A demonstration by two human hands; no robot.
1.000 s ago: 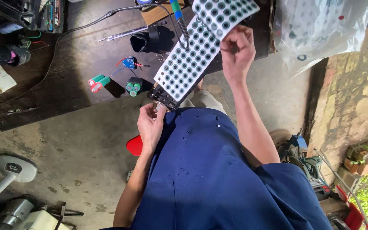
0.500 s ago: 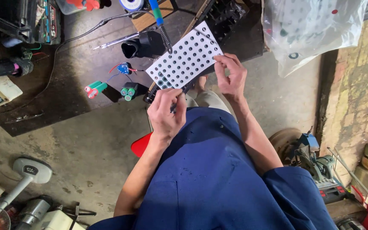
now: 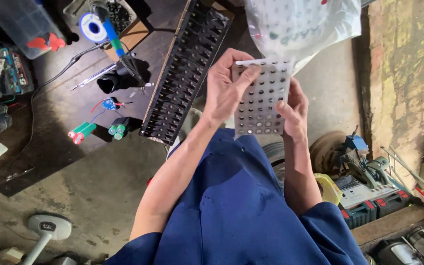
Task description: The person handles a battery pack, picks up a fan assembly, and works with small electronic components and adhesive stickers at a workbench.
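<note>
- The left hand [image 3: 224, 91] lies across the upper left part of a pale perforated panel [image 3: 263, 110], fingers spread and curled over its face, gripping it.
- The right hand [image 3: 293, 113] clasps the panel's right edge, thumb pressed on the front and the other fingers wrapped behind.
- The panel is held upright in the air between both hands, above the person's blue-clad lap, its rows of round holes facing the camera.
- Just above the panel hangs a clear plastic bag [image 3: 303, 24]; it seems to hold more perforated sheets, though the film blurs them.
- Left of the hands, a long black slotted rack [image 3: 185, 73] stands tilted on the dark mat [image 3: 50, 147].
- On the mat lie green cylindrical cells [image 3: 116, 128], some with pink ends, beside a small blue board with red wires [image 3: 108, 104].
- A blue-handled soldering iron [image 3: 119, 51] rests in its black stand further back.
- A roll of white tape [image 3: 92, 28] sits near the iron's handle.
</note>
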